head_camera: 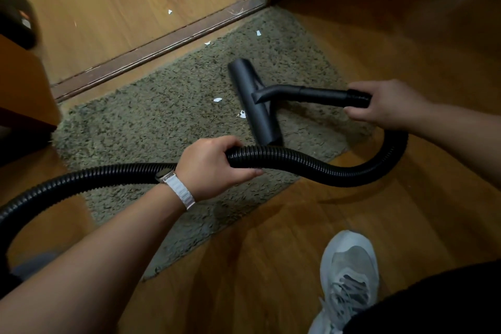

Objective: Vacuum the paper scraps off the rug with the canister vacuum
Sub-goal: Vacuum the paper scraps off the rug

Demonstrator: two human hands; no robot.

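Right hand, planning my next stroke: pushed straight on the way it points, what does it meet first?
The right hand drives the floor nozzle ahead; likely first the paper scrap at its edge.

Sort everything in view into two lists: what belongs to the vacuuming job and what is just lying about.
Job: rug; paper scraps on it; nozzle; hose, gripped by left hand; wand, gripped by right hand.
Lying about: scraps beyond the threshold; threshold; grey shoe; wristwatch.

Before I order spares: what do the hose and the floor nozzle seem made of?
The hose: probably flexible black plastic, ribbed along its length, bending in a loop, slightly glossy. The floor nozzle: likely rigid plastic, smooth dark matte surface with soft highlights.
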